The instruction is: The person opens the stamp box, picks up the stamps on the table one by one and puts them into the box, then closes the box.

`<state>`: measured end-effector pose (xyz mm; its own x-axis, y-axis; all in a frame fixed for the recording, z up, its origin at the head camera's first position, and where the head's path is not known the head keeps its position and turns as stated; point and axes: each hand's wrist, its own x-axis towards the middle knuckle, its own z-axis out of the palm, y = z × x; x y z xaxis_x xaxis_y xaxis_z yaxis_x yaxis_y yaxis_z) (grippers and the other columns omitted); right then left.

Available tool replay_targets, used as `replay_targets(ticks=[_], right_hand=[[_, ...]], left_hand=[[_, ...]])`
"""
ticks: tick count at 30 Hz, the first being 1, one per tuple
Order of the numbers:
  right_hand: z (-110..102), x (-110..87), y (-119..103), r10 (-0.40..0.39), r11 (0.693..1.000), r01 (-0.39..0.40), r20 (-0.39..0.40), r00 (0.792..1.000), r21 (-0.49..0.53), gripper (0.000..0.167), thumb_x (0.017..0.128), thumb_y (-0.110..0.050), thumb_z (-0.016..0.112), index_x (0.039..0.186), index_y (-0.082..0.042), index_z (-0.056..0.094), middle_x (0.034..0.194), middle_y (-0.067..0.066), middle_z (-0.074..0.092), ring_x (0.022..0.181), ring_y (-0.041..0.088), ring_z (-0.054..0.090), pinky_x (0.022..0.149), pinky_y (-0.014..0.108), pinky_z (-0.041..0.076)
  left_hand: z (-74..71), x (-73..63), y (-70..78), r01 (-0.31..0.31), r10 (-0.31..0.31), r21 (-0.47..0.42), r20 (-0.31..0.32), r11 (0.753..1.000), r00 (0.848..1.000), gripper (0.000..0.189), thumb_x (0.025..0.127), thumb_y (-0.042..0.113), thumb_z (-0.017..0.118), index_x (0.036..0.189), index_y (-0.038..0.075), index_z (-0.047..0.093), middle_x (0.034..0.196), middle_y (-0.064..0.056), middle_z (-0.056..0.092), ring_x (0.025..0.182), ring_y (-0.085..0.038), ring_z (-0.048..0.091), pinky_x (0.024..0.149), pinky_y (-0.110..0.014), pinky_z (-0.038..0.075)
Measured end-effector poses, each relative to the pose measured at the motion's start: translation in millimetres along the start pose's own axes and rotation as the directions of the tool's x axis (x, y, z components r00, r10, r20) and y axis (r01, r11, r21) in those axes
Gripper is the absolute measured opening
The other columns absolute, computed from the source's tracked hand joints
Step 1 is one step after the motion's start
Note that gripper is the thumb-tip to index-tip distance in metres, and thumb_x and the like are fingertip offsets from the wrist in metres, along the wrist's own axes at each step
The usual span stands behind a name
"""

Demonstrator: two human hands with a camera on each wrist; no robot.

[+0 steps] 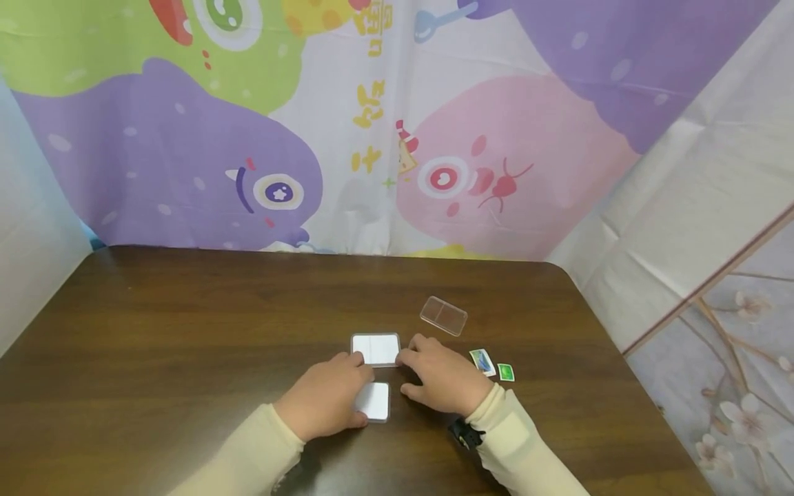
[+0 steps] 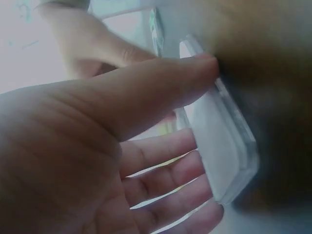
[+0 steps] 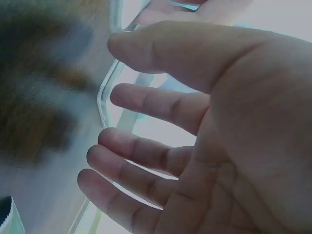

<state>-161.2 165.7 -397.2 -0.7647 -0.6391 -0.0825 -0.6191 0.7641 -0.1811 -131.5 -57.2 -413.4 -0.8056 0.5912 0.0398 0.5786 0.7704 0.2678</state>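
In the head view, my left hand (image 1: 327, 398) holds a small clear case with a white face (image 1: 375, 401) by its edges, thumb on the near edge and fingers along the far one. In the left wrist view this case (image 2: 214, 131) lies between thumb and fingers; part of it is hidden by the hand. Just beyond is a wider clear case with a white inside (image 1: 383, 348), crossed by a faint dividing line. My right hand (image 1: 443, 372) has its fingertips at that wider case's right end, fingers loosely extended. Whether they touch it I cannot tell.
A clear plastic lid (image 1: 444, 315) lies flat on the brown wooden table (image 1: 217, 303), beyond the right hand. To the right of that hand are a blue picture stamp (image 1: 482, 362) and a smaller green one (image 1: 506, 373). A cartoon-printed curtain (image 1: 347, 227) hangs behind the table.
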Motion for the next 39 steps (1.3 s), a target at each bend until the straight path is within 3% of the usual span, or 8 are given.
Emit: replay_targets(ticks=[6,10,19,30,39], right_hand=[[2,0.7,1,0.02,1.0,-0.02,-0.015,1.0,-0.012,0.041,0.092,-0.028,0.08,0.124,-0.006,0.068,0.11,0.008,0.06,0.092,0.019,0.058,0.076,0.035,0.055],[3,1.0,2,0.021,1.0,-0.021,-0.009,1.0,-0.016,0.044,0.092,-0.028,0.079,0.128,-0.005,0.066,0.114,0.009,0.061,0.096,0.02,0.06,0.077,0.037,0.056],[4,0.9,2,0.023,0.999,-0.023,0.013,1.0,-0.025,0.045,0.093,-0.029,0.079,0.129,-0.007,0.065,0.113,0.008,0.063,0.095,0.02,0.061,0.077,0.037,0.055],[3,0.8,2,0.023,1.0,-0.023,0.013,1.0,-0.016,0.046,0.093,-0.029,0.078,0.131,-0.006,0.063,0.113,0.008,0.062,0.093,0.019,0.06,0.075,0.036,0.055],[5,2.1,3,0.006,1.0,-0.006,0.0,1.0,-0.026,0.044,0.093,-0.028,0.078,0.129,-0.007,0.064,0.113,0.007,0.062,0.091,0.018,0.06,0.073,0.035,0.055]], left_hand=[[-14.1,-8.1,-18.0,0.057,-0.055,-0.06,0.03,0.997,0.998,0.048,0.065,0.022,0.096,0.102,0.006,0.07,0.1,-0.004,0.063,0.089,-0.022,0.06,0.072,-0.041,0.055],[-23.4,-13.3,-32.8,0.103,-0.1,-0.066,0.049,0.993,0.994,0.046,0.065,0.017,0.095,0.102,0.005,0.07,0.109,-0.013,0.066,0.095,-0.031,0.064,0.077,-0.048,0.056],[-28.8,-17.6,-59.2,0.151,-0.151,0.002,-0.01,0.989,0.988,0.042,0.072,0.013,0.089,0.106,0.001,0.068,0.096,-0.009,0.06,0.084,-0.027,0.057,0.07,-0.044,0.053],[-27.0,-16.0,-73.6,0.168,-0.168,0.002,-0.058,0.986,0.984,0.049,0.078,0.017,0.088,0.118,-0.002,0.067,0.105,-0.015,0.061,0.095,-0.033,0.059,0.079,-0.05,0.054],[-26.4,-9.4,-62.9,0.131,-0.135,-0.043,-0.092,0.99,0.987,0.056,0.08,0.024,0.088,0.126,0.0,0.065,0.114,-0.014,0.063,0.105,-0.034,0.06,0.084,-0.048,0.054]])
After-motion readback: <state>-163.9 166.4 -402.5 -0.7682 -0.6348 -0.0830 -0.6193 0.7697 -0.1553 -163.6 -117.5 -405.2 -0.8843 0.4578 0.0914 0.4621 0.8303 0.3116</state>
